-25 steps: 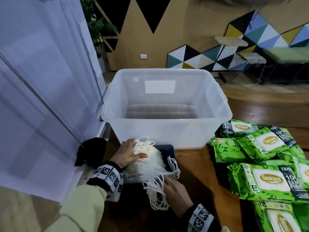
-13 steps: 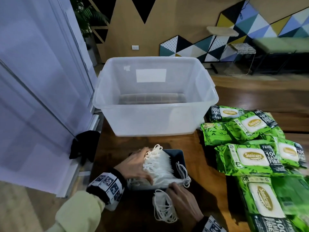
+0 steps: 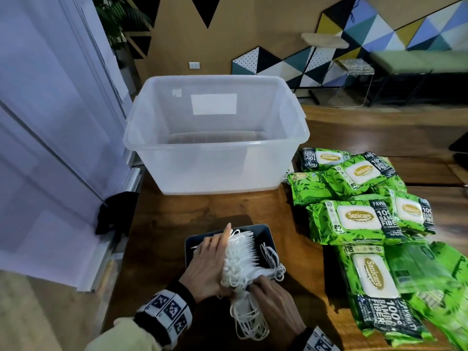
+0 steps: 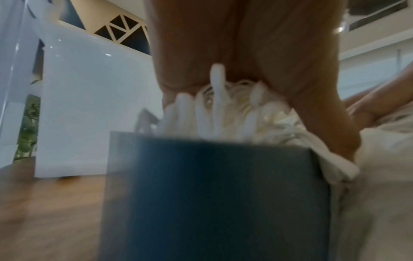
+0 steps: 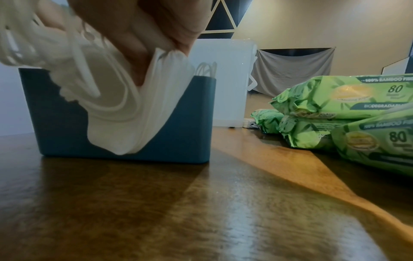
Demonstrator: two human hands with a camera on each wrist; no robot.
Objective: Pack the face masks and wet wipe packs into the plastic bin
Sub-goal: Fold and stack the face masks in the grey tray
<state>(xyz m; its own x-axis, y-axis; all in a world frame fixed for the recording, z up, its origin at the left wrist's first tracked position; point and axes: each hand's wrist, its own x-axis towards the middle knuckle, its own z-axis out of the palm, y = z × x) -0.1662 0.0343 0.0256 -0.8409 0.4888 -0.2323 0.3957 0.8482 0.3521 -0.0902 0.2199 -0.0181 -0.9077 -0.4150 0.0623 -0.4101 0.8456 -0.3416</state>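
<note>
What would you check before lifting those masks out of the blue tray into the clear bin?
1. Left hand holding masks: ok.
2. Right hand grip on the masks' near end: ok.
3. All masks gathered: cannot tell.
4. Ear loops tucked in: not ok, several dangle.
5. Bin open, roomy: ok.
6. Table between tray and bin free: ok.

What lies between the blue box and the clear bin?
Nothing: the head view shows only bare table between the box and the bin.
</note>
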